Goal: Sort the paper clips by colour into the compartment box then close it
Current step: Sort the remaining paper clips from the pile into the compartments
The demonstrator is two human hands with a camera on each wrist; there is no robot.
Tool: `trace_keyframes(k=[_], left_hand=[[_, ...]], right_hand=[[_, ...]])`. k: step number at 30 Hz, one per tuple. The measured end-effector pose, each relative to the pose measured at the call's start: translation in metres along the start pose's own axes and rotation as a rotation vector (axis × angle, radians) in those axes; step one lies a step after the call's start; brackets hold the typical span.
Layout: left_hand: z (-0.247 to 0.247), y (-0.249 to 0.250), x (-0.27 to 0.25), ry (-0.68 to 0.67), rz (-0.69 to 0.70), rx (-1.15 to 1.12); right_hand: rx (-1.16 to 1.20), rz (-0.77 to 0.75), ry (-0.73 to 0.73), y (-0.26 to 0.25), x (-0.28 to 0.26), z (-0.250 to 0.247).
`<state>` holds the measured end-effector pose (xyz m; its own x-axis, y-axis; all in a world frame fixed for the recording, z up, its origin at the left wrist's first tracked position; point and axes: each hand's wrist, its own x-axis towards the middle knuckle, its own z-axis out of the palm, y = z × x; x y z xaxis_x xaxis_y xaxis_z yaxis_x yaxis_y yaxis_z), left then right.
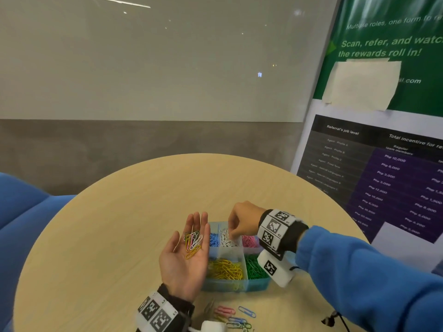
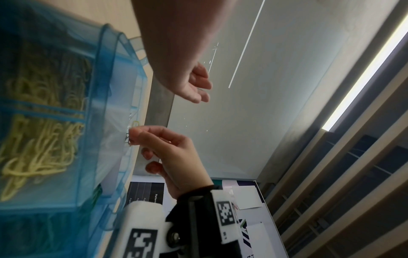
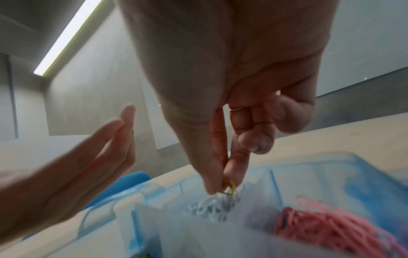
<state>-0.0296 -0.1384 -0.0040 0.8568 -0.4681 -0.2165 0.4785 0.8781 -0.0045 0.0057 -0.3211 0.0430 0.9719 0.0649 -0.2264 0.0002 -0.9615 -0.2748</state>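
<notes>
A translucent blue compartment box sits open on the round table, holding blue clips, white clips, pink clips, yellow clips and green clips in separate sections. My left hand lies palm up beside the box, fingers straight, carrying a small pile of mixed clips. My right hand hovers over the white section. In the right wrist view its thumb and forefinger pinch a yellow clip just above the white clips.
Several loose clips, pink and blue among them, lie on the table in front of the box. A poster board stands at the right edge. A blue seat is at the left. A small black object lies near the front right.
</notes>
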Motion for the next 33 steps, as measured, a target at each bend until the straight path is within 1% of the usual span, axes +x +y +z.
trace_keyframes(k=[3,5,7,8,10,11,13,15,16,18,20,23,25,27,30,33], left_hand=[[0.000,0.000,-0.001,-0.005,0.007,-0.010],[0.000,-0.001,-0.001,-0.004,0.008,-0.012],[0.000,-0.001,-0.001,-0.004,0.012,-0.011],[0.000,-0.001,0.000,-0.003,0.014,-0.009],[0.000,-0.001,0.001,-0.002,0.014,-0.006],[-0.001,0.000,0.001,-0.001,0.015,-0.005],[-0.002,0.000,0.002,-0.003,0.018,0.004],[-0.003,0.001,0.002,-0.003,0.023,0.013],[-0.003,0.001,0.002,-0.002,0.023,0.024],[-0.003,0.000,0.002,-0.005,0.020,0.070],[-0.004,0.000,0.003,-0.010,0.013,0.122],[-0.006,0.000,0.004,-0.013,-0.006,0.179],[-0.006,-0.001,0.004,-0.020,-0.026,0.195],[-0.005,-0.003,0.002,-0.029,-0.052,0.202],[-0.005,-0.004,0.002,-0.041,-0.088,0.232],[-0.009,-0.006,0.002,-0.062,-0.139,0.249]], right_hand=[[0.074,-0.038,0.040,0.004,-0.009,-0.011],[0.142,-0.088,-0.022,0.003,-0.018,-0.017],[0.163,-0.128,-0.076,-0.001,-0.025,-0.019],[0.130,-0.137,-0.062,-0.003,-0.025,-0.018],[-0.003,-0.140,-0.009,-0.006,-0.021,-0.014],[-0.075,-0.133,-0.007,-0.006,-0.018,-0.010],[-0.171,-0.072,-0.067,-0.005,-0.011,-0.003],[-0.188,-0.017,-0.117,-0.005,-0.009,0.000],[-0.177,-0.009,-0.111,-0.004,-0.009,0.000],[-0.143,-0.026,-0.032,-0.005,-0.014,-0.004],[-0.091,-0.076,0.093,-0.007,-0.021,-0.009],[0.054,-0.224,0.297,-0.016,-0.035,-0.010],[0.144,-0.335,0.377,-0.025,-0.046,-0.006],[0.136,-0.393,0.377,-0.031,-0.051,0.002],[0.062,-0.396,0.319,-0.033,-0.048,0.015],[0.079,-0.406,0.292,-0.031,-0.045,0.020]])
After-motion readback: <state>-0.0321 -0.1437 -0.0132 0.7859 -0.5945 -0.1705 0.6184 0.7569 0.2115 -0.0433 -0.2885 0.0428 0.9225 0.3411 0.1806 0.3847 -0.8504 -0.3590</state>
